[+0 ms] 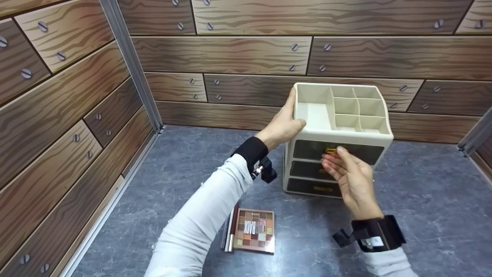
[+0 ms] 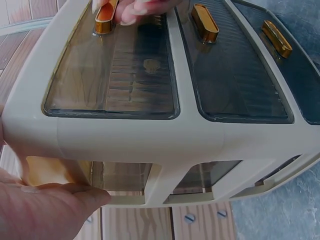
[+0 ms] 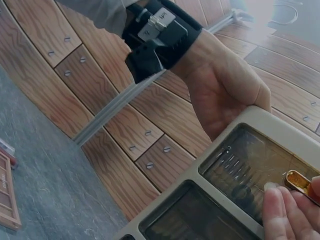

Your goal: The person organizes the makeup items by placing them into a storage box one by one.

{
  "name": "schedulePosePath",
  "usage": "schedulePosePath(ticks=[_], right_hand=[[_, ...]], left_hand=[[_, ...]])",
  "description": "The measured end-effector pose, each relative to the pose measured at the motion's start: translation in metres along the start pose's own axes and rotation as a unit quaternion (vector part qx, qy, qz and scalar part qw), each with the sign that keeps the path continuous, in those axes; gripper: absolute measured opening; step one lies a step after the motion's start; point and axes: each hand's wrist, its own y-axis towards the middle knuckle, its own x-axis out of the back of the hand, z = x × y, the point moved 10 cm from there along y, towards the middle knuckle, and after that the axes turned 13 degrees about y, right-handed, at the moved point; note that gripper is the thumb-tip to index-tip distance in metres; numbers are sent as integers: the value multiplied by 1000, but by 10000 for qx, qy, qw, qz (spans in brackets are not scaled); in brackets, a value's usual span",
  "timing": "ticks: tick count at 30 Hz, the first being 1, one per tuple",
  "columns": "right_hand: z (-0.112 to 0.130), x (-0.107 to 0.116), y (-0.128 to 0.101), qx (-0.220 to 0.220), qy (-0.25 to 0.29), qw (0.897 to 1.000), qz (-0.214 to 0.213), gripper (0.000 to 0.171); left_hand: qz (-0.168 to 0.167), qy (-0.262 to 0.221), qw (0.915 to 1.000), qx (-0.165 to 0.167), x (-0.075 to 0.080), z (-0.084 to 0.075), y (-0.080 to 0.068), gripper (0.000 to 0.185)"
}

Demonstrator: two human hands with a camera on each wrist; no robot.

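Note:
A cream organizer (image 1: 357, 136) with open top compartments and three dark see-through drawers stands on the grey floor. My left hand (image 1: 282, 125) grips its upper left corner, thumb at the front. In the left wrist view the left hand (image 2: 45, 210) lies against the organizer's (image 2: 140, 137) side. My right hand (image 1: 351, 179) pinches the gold handle (image 1: 331, 150) of the top drawer (image 1: 361, 153), which looks closed. The right wrist view shows my fingertips (image 3: 285, 215) on that handle (image 3: 300, 182). The handle (image 2: 106, 20) shows between fingers from the left wrist too.
An eyeshadow palette (image 1: 255, 229) and a few slim pencils (image 1: 230, 231) lie on the floor near me, under my left forearm. Wood-patterned walls close in at the left and back. The middle drawer (image 1: 305, 169) and bottom drawer (image 1: 307, 186) are closed.

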Motion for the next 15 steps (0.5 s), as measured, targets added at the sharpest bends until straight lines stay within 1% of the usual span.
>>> schedulePosePath(ticks=[6,9,12,15], right_hand=[[-3,-1,1,-48,75,9999,113,21],[-5,3,-1,-46,101,9998,175,21],[-9,10,-6,-45,-119,9998,135,23],[-16,23,-13,-205,-400,9990,-17,22]], left_hand=[[-52,-85,9999,15,2,1,0,103],[-52,-72,9999,52,1,2,0,102],[-61,-72,9999,103,0,3,-1,102],[-75,-140,9998,141,-2,5,-1,103]])
